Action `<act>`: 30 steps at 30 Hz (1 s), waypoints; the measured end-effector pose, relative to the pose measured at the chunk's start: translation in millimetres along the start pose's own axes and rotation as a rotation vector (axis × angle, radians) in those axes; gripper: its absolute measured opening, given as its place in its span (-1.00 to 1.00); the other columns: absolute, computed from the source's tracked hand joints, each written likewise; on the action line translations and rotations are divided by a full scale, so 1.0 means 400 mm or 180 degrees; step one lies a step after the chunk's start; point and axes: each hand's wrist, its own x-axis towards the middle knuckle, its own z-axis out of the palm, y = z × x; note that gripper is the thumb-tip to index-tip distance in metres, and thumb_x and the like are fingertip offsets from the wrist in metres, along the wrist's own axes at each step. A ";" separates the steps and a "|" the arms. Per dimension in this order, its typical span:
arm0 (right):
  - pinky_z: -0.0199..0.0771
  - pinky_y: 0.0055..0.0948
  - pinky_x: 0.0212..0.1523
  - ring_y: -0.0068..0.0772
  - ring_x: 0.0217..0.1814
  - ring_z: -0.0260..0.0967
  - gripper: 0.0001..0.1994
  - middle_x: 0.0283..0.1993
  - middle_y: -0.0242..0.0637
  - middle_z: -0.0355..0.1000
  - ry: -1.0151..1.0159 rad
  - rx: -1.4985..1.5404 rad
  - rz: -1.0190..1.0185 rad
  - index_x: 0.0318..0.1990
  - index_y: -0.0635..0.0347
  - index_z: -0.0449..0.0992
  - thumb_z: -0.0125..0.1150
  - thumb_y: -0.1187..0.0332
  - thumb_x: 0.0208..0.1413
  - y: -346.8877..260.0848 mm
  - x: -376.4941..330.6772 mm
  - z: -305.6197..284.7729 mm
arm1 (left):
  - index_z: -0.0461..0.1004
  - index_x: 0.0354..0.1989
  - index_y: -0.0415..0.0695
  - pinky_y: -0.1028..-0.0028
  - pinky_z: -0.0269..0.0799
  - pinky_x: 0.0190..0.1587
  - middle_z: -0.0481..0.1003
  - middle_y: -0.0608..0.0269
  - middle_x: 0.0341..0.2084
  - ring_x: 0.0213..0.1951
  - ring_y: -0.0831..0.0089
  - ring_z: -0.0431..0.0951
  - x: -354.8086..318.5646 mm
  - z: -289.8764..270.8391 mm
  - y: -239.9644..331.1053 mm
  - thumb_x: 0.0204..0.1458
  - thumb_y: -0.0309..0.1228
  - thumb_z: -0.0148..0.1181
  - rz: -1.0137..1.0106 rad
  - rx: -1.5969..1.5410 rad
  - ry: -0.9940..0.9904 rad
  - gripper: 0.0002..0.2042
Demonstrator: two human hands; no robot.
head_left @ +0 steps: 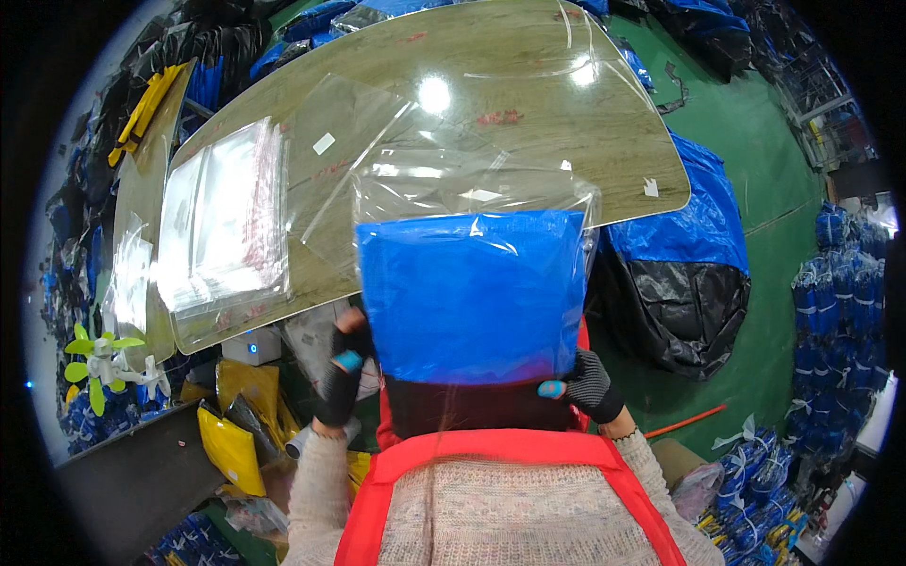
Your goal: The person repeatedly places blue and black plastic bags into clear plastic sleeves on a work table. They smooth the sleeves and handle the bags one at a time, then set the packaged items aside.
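A clear plastic bag [477, 184] with folded blue fabric [472, 288] inside lies in front of me, its far end over the table edge. My right hand [593, 385], in a dark fingerless glove with blue wrap on the thumb, pinches the bag's near right corner. The thumb lies on top; the other fingers are partly hidden. My left hand [342, 368], gloved alike, is at the bag's left edge, its thumb and a raised finger apart. The hand's far side is hidden. Below the bag is a dark surface [444, 407] with red edges.
The wood-patterned table [538, 113] bears a stack of clear plastic bags [226, 217] at left. A blue and black sack [675, 274] stands on the green floor, right. Yellow packets [231, 448] and a small green-bladed fan [99, 363] are at left. Blue bundles [835, 302] are piled far right.
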 end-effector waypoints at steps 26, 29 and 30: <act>0.49 -0.33 0.01 -0.27 0.06 0.41 -0.31 0.06 -0.12 0.42 0.0387 0.0282 -0.0145 0.18 0.31 0.29 0.40 0.09 -0.02 -0.027 0.058 -0.019 | 0.04 0.35 -0.11 0.19 0.25 0.24 0.31 0.08 0.18 0.19 0.19 0.32 0.091 0.130 0.004 -0.03 -0.27 0.34 -0.1581 -0.1694 -0.0238 -0.22; 0.40 -0.30 0.11 -0.28 0.17 0.31 -0.24 0.11 -0.14 0.38 0.0554 0.0698 0.0028 0.25 0.25 0.22 0.45 0.16 -0.07 0.001 0.041 -0.003 | 0.16 0.28 -0.15 0.26 0.32 0.16 0.38 0.09 0.09 0.06 0.25 0.42 0.079 0.109 -0.028 -0.07 -0.23 0.35 -0.1070 0.0157 -0.0125 -0.27; 0.37 -0.29 0.15 -0.27 0.21 0.27 -0.23 0.12 -0.14 0.37 0.0778 0.0954 -0.0091 0.27 0.24 0.19 0.45 0.18 -0.07 0.011 0.032 0.002 | 0.19 0.26 -0.16 0.28 0.33 0.14 0.40 0.11 0.07 0.05 0.30 0.42 0.065 0.100 -0.044 -0.09 -0.22 0.38 -0.0978 0.0497 -0.0409 -0.27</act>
